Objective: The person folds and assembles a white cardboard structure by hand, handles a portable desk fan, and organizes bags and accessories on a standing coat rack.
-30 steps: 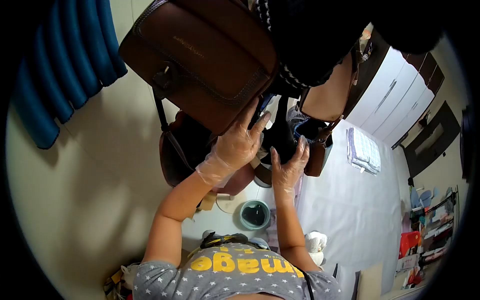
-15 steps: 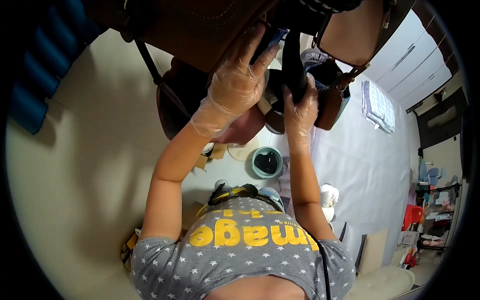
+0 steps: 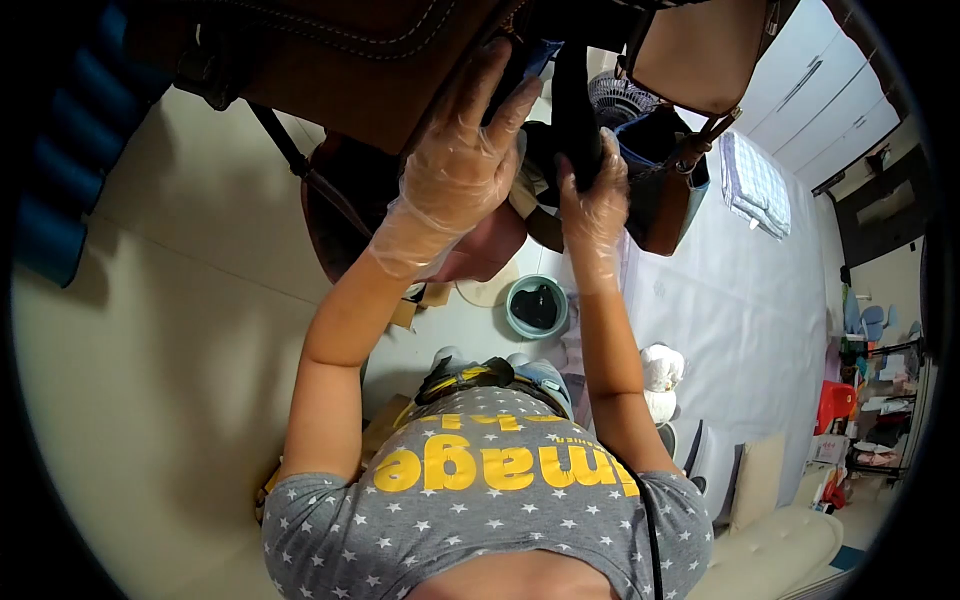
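Observation:
Both hands wear clear plastic gloves and reach up among several hanging bags. My left hand (image 3: 455,165) has its fingers spread and stretched upward against the edge of a brown stitched bag (image 3: 330,70). My right hand (image 3: 597,205) is closed around the lower part of a long black strip (image 3: 572,95), perhaps a strap or cloth; its upper end is lost in shadow. Below my left hand hang a pink bag (image 3: 485,245) and a dark reddish-brown bag (image 3: 330,225). Beside my right hand are an open bag with blue lining (image 3: 665,215) and a tan bag (image 3: 690,55).
A pale green basin (image 3: 513,318) with something dark in it stands on the floor. To the right lies a bed with a grey-white cover (image 3: 740,320) and a folded checked cloth (image 3: 755,185). A fan (image 3: 620,95) is behind the bags; blue padded fabric (image 3: 55,215) hangs at left.
The view has shifted slightly, showing more of the brown bag and the fan. Both hands keep nearly the same places, the left spread and the right on the black strip.

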The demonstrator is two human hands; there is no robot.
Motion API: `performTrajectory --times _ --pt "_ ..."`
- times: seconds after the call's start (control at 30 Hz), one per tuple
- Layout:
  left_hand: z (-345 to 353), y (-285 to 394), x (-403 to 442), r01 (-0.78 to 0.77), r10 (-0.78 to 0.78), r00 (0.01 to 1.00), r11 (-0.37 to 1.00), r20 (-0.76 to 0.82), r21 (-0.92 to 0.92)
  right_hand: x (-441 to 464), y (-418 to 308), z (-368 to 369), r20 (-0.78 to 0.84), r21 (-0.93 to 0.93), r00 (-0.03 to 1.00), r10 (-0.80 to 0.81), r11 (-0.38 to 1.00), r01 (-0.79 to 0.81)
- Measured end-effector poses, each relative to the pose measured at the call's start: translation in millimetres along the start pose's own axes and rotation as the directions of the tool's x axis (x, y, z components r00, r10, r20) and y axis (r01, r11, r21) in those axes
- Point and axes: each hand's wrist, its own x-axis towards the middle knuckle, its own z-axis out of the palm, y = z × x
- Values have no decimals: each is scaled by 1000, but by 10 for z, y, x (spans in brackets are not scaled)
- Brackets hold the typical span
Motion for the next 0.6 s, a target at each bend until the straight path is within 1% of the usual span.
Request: performTrajectory --times 0.17,0.2,0.27,0.33,0.37,0.43,0.57,0.6 --pt "-47 54 22 -7 7 1000 1000 4 -27 7 -30 -40 7 -4 1000 9 1000 -9" --pt "-60 70 22 -7 7 1000 1000 14 -4 5 -29 -51 7 -4 1000 9 1000 -9" --pt "-84 97 21 -7 7 1000 1000 24 20 1 -22 -58 9 -35 999 -49 998 49" --pt "-108 138 16 3 -2 1000 999 20 -34 -4 -64 -85 8 -37 999 -42 998 43" --pt "-116 148 5 4 -3 1000 999 19 -33 -9 -81 -93 8 -40 999 -35 999 35" --pt "-125 168 -31 15 -15 999 1000 32 12 -30 -81 -92 9 -32 999 -37 999 38" --pt "-177 240 -90 32 -33 999 999 27 3 -47 -49 -89 0 -31 999 -45 999 45" --pt "-202 253 -98 44 -45 998 999 45 26 -36 -59 -100 -6 -29 999 -45 999 44"
